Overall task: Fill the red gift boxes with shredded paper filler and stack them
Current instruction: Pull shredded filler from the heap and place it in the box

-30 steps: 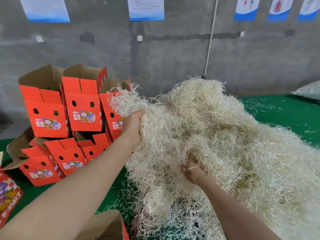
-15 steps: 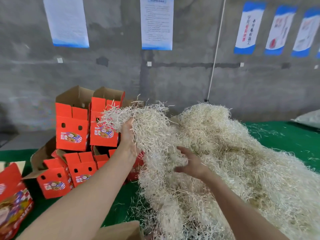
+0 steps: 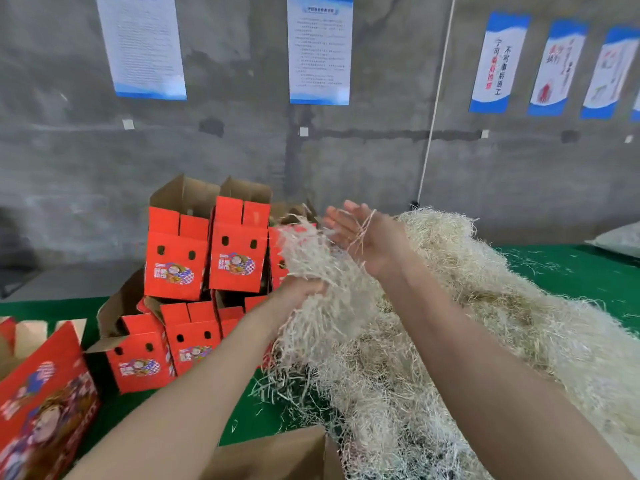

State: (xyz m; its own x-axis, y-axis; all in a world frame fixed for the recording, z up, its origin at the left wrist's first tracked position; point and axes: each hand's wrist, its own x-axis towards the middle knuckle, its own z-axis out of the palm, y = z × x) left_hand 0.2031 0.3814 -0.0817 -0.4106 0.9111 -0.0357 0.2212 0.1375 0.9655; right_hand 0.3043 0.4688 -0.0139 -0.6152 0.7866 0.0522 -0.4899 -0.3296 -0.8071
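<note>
Left grip (image 3: pixel 302 289): curled round a filler (image 3: pixel 311 261) clump.
Right grip (image 3: pixel 367 237): held flat open, strands draped across.
Boxes (image 3: pixel 239 251): stacked on bench (image 3: pixel 568 271).

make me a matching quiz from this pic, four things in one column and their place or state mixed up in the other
Things
1. left hand
2. right hand
3. red boxes
4. paper pile

Places or states
A. stacked two high, top flaps open
B. open and raised, a few strands draped over it
C. heaped on the green table cover, right of the boxes
D. gripping a clump of shreds

Pairs: 1-D, 2-B, 3-A, 4-C
</note>
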